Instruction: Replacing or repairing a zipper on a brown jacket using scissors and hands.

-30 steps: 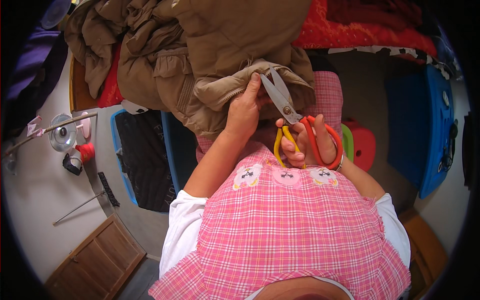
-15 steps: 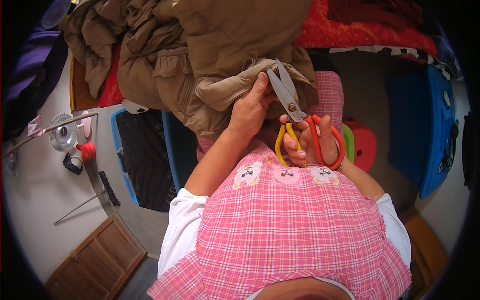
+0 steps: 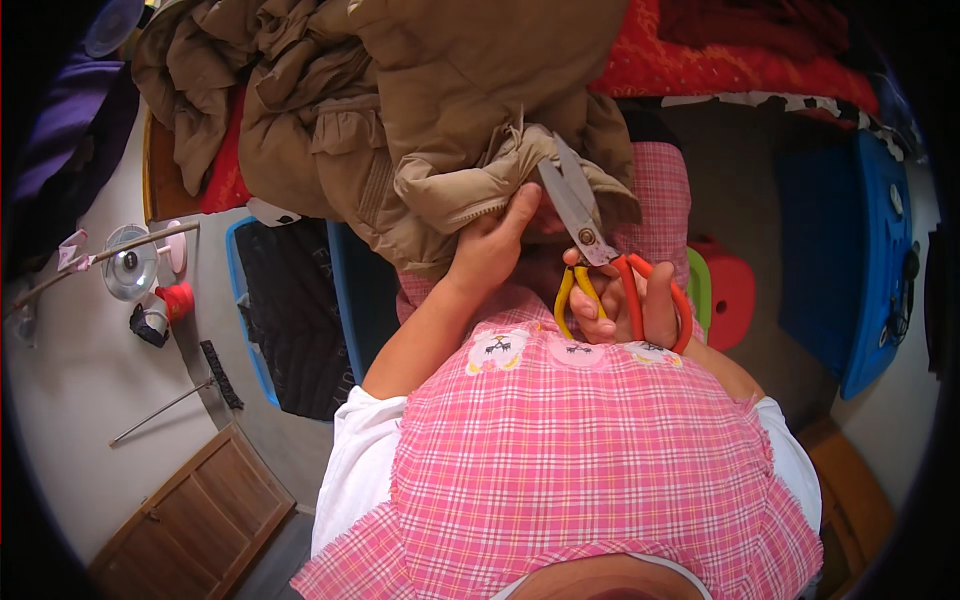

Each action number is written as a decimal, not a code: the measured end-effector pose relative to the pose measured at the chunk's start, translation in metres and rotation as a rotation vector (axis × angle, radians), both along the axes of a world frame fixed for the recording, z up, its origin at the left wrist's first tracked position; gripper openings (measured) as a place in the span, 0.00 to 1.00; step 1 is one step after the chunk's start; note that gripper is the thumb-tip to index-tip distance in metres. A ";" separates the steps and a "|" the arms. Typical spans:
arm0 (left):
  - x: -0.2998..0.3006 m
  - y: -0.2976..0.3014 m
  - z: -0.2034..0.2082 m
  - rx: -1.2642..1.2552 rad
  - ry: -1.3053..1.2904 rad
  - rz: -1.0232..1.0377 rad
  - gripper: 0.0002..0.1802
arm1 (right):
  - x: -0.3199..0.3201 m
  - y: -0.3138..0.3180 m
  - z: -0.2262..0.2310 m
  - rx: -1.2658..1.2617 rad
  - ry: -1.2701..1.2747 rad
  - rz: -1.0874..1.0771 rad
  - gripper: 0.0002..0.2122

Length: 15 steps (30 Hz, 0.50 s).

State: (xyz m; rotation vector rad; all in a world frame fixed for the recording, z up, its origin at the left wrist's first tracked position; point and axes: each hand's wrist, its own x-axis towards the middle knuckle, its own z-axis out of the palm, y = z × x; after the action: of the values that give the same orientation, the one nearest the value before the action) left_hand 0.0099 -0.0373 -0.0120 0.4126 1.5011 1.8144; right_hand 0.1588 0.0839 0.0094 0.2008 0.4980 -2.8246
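Note:
A brown padded jacket [image 3: 470, 90] with a zip edge spreads from the bed onto my lap. My left hand [image 3: 492, 238] pinches the jacket's zipped edge, thumb on top and the other fingers hidden beneath. In my right hand [image 3: 630, 300] is a pair of scissors [image 3: 588, 238] with one yellow and one red handle. Its grey blades point up and to the left, slightly apart, with their tips against the jacket's edge just right of my left thumb. Loose threads stick up from the fabric there.
A blue bin [image 3: 345, 300] with black clothing [image 3: 290, 310] stands at my left. A red and green stool [image 3: 730, 300] is at my right, with a tall blue container [image 3: 850, 260] beyond. Red bedding [image 3: 730, 65] lies at the back. A fan [image 3: 130, 262] is at the far left.
The scissors and my right hand have shifted slightly down toward me. Their blades have closed somewhat. My left hand has also come slightly nearer, still holding the jacket.

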 end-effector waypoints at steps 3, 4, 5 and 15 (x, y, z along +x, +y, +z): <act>0.004 -0.008 0.010 -0.028 0.007 0.018 0.14 | 0.002 -0.001 0.001 0.001 0.002 0.018 0.44; 0.005 -0.012 0.008 -0.028 0.008 0.020 0.14 | 0.002 -0.001 0.000 0.002 -0.002 0.019 0.43; 0.007 -0.016 0.003 -0.073 0.073 -0.004 0.14 | 0.003 -0.002 0.000 0.004 -0.006 0.020 0.43; -0.005 -0.020 0.009 -0.059 0.097 0.020 0.15 | -0.013 0.013 0.000 0.121 0.017 0.105 0.38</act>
State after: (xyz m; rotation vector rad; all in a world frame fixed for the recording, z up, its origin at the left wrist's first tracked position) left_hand 0.0053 -0.0575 -0.0027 0.4646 1.6265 1.7825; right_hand 0.1457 0.0971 0.0099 0.1684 0.6636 -2.6988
